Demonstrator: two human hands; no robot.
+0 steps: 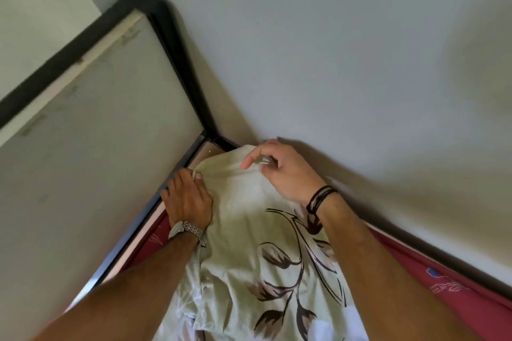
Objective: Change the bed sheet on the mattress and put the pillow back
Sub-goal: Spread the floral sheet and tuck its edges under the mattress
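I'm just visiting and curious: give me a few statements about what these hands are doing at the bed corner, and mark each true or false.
1. The left hand wears a metal watch. True.
2. The pale floral sheet lies over a red sheet. True.
3. The right hand is flat on the wall. False: it pinches the floral sheet's edge.
4. A pillow sits at the corner. False: none is visible.
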